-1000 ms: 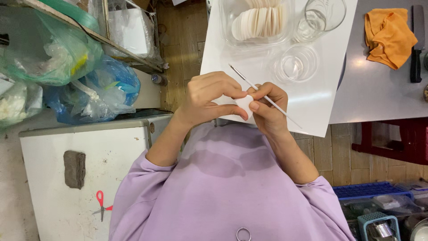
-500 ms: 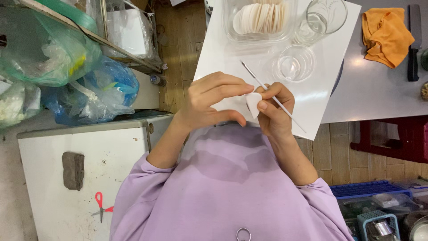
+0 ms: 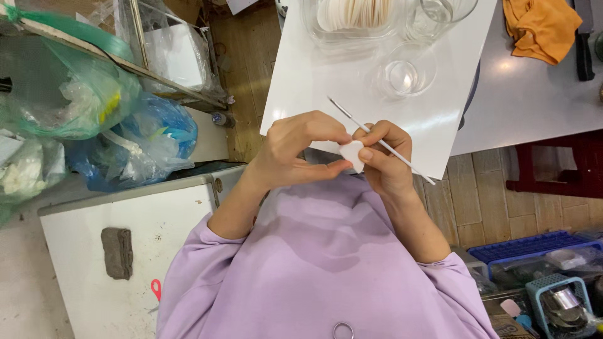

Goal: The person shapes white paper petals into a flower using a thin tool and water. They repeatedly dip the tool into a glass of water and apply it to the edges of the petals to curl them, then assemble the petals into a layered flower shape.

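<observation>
Stick [image 3: 383,143] tilted flatter, both hands lower, pinching white piece [image 3: 352,152]

I have one view only, worn on the head. It looks steeply down, close over my hands and lap.

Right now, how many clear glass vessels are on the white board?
3: a small glass bowl nearest the hands, a glass at the top edge, and a larger container of white discs left of it. Others may be cropped.
</observation>
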